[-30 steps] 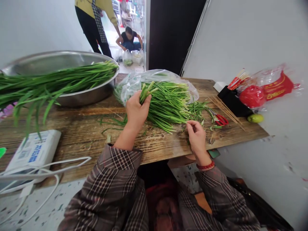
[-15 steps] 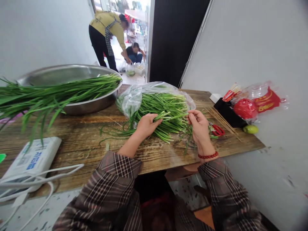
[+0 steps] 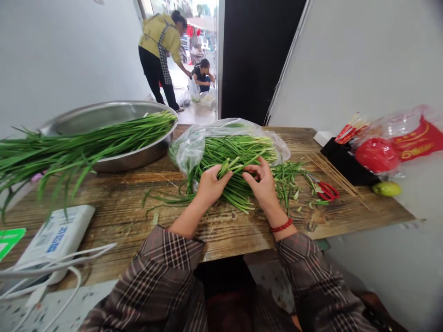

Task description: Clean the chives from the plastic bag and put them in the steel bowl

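Observation:
Garlic chives (image 3: 238, 146) lie in a thick heap on and in front of a clear plastic bag (image 3: 191, 154). Above the near side of this heap, my left hand (image 3: 210, 185) is closed around a few chives (image 3: 228, 165), their pale ends poking out past thumb and forefinger. Close on its right is my right hand (image 3: 262, 185), thumb and fingers curved but apart, beside those stem ends; nothing shows clearly held in it. Red-handled scissors (image 3: 327, 191) rest to the right among loose chive scraps (image 3: 287, 177).
A steel basin (image 3: 138, 159) at left holds long chives that hang over its rim. White cables cross a white box (image 3: 57, 237) near the left front. Thin sticks (image 3: 337, 177), a black holder (image 3: 349, 163) and a green fruit (image 3: 386, 188) sit at right. Two people are by the doorway.
My right hand has moved left, from the far end of a chive to beside my left hand, and its fingers have parted. The view has shifted slightly left.

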A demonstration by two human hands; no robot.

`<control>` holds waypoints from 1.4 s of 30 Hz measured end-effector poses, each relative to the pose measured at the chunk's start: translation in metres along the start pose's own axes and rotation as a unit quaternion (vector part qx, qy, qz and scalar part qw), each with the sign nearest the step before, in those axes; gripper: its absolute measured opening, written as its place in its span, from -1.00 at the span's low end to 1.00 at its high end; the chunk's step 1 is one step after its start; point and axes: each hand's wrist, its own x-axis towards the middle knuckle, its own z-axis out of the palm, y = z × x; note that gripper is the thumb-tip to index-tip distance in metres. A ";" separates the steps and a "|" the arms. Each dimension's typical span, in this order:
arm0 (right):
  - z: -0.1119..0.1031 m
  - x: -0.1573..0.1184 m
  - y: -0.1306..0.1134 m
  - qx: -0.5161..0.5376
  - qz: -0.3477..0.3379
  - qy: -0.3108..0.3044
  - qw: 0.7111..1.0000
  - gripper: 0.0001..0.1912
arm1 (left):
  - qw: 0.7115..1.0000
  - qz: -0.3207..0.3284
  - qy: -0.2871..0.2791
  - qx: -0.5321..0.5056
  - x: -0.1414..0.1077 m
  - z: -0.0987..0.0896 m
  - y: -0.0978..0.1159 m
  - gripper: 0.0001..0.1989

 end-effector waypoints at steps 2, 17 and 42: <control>0.000 0.002 -0.001 -0.015 -0.006 0.003 1.000 -0.21 | 1.000 -0.005 -0.015 -0.005 -0.001 0.001 0.002 -0.76; -0.054 -0.023 -0.027 0.058 0.010 0.059 0.996 -0.32 | 0.999 -0.027 0.022 -0.004 0.001 0.003 -0.006 -0.73; -0.162 0.016 -0.006 -0.445 -0.071 0.047 0.892 -0.51 | 0.999 -0.020 -0.004 -0.036 0.007 -0.001 -0.008 -0.70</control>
